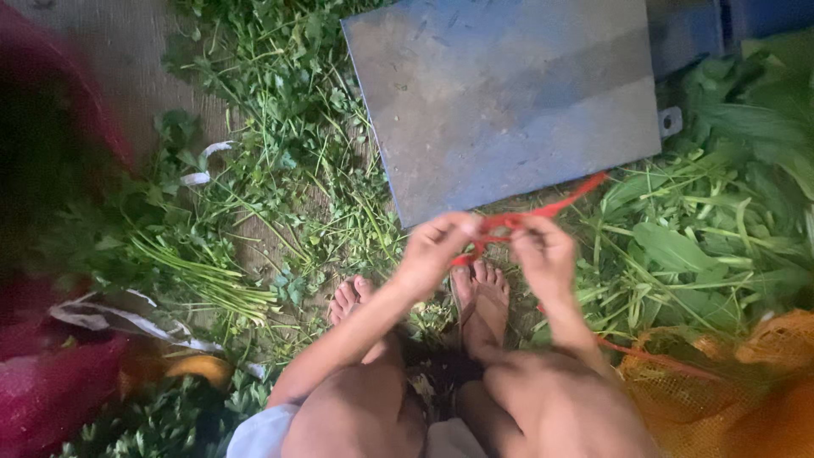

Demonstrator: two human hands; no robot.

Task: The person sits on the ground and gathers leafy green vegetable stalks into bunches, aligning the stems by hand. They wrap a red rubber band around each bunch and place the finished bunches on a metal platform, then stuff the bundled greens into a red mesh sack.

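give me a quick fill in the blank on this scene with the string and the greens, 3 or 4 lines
1. Both hands, the left hand and the right hand, pinch a string whose colour is ____.
2. Beyond the hands lies a flat grey-blue metal plate, resting on the ____.
3. The person's feet are ____, with no shoes.
4. At the lower right sits a mesh bag coloured ____.

Missing words: red; ground; bare; orange

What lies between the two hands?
In the head view, only a red string spans from the left hand to the right hand.
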